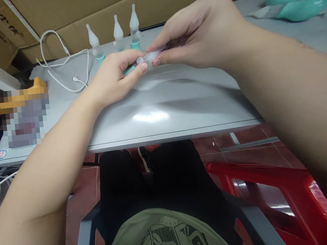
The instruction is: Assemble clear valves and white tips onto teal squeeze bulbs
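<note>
The left hand (114, 75) and right hand (205, 34) both gripped a translucent nozzle piece (148, 59) over the desk (177, 113). Three similar nozzles (118, 32) stood upright on the far side.

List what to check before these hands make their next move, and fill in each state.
1. Left hand has hold of the translucent piece: ok, thumb and fingers close on its near end.
2. Right hand has hold too: ok, fingers pinch the other end.
3. Parts of the held piece fully joined: cannot tell, too small and partly covered.
4. Three white-tipped pieces at the back standing tips up: ok.
5. White cable clear of the fingers: ok, it lies left of them.
6. Teal bulbs clear of the fingers: ok, they lie beyond the right forearm.
</note>
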Action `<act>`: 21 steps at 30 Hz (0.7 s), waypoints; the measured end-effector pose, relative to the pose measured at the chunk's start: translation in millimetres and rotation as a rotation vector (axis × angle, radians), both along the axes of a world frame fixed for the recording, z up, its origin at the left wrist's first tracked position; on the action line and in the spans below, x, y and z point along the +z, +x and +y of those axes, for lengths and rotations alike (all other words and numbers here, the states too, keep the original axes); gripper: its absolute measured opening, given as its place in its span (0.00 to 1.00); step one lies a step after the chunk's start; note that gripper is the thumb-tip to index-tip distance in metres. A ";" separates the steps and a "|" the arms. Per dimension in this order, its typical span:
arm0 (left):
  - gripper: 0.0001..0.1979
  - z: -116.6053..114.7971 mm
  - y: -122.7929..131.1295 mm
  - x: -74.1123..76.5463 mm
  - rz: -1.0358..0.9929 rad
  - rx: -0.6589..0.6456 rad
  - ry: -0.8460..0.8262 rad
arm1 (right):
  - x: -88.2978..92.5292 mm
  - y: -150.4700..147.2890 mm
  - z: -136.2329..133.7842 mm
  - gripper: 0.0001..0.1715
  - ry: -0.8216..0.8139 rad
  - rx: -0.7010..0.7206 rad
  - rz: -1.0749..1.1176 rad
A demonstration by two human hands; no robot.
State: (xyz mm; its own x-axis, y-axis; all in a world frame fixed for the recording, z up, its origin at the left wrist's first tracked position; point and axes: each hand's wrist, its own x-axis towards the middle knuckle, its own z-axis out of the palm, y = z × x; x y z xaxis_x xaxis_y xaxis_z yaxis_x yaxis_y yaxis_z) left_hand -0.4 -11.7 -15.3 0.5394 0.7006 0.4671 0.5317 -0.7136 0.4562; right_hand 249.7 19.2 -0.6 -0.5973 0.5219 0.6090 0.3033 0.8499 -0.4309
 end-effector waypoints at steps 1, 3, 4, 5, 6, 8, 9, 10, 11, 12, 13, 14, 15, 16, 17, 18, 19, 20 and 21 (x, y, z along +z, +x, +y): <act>0.16 -0.3 -0.2 0.4 -0.008 -0.008 -0.010 | 0.9 0.0 -0.8 0.18 0.008 0.001 -0.009; 0.18 -0.8 -0.8 1.0 -0.018 -0.020 -0.043 | 2.6 0.4 -1.9 0.19 0.028 0.006 -0.026; 0.19 -0.9 -1.1 1.3 -0.018 -0.021 -0.061 | 3.4 0.8 -2.0 0.19 0.041 0.010 -0.036; 0.19 -0.9 -1.5 1.5 -0.017 -0.021 -0.078 | 4.0 1.2 -1.7 0.19 0.054 0.018 -0.047; 0.20 -0.9 -1.8 1.6 -0.015 -0.022 -0.094 | 4.6 1.8 -1.0 0.19 0.061 0.030 -0.056; 0.20 -0.8 -2.2 1.8 -0.019 -0.040 -0.116 | 5.3 3.0 1.5 0.17 0.064 0.053 -0.069; 0.20 -0.7 -2.4 1.8 -0.022 -0.051 -0.127 | 5.5 3.6 2.9 0.16 0.062 0.065 -0.073; 0.20 -0.7 -2.4 1.9 -0.022 -0.061 -0.138 | 5.7 4.1 4.2 0.15 0.061 0.076 -0.078; 0.20 -0.8 -2.4 2.0 -0.020 -0.068 -0.146 | 5.9 4.4 5.2 0.16 0.060 0.086 -0.083; 0.20 -1.0 -2.3 2.1 -0.017 -0.072 -0.151 | 6.0 4.5 5.7 0.16 0.061 0.092 -0.088; 0.20 -1.4 -2.1 2.2 -0.013 -0.072 -0.152 | 6.1 4.3 5.6 0.17 0.062 0.094 -0.095; 0.21 -1.8 -1.9 2.4 -0.008 -0.068 -0.151 | 6.2 3.9 4.9 0.17 0.061 0.089 -0.098; 0.21 -2.4 -1.6 2.6 -0.006 -0.064 -0.145 | 6.2 3.4 3.6 0.17 0.057 0.077 -0.096; 0.22 -3.0 -1.3 2.7 -0.003 -0.056 -0.139 | 6.0 2.6 2.0 0.17 0.049 0.060 -0.088; 0.22 -3.6 -1.1 2.8 0.000 -0.043 -0.134 | 5.6 1.8 0.3 0.16 0.039 0.046 -0.075; 0.22 -4.0 -1.0 2.8 0.003 -0.030 -0.127 | 5.0 1.1 -1.1 0.16 0.026 0.035 -0.059; 0.22 -4.4 -1.0 2.7 0.006 -0.021 -0.119 | 4.3 0.4 -2.2 0.15 0.011 0.031 -0.045; 0.22 -4.5 -1.2 2.7 0.007 -0.017 -0.110 | 3.3 -0.2 -2.7 0.15 -0.003 0.030 -0.030; 0.21 -4.5 -1.4 2.6 0.007 -0.018 -0.103 | 2.3 -0.6 -2.6 0.15 -0.016 0.030 -0.019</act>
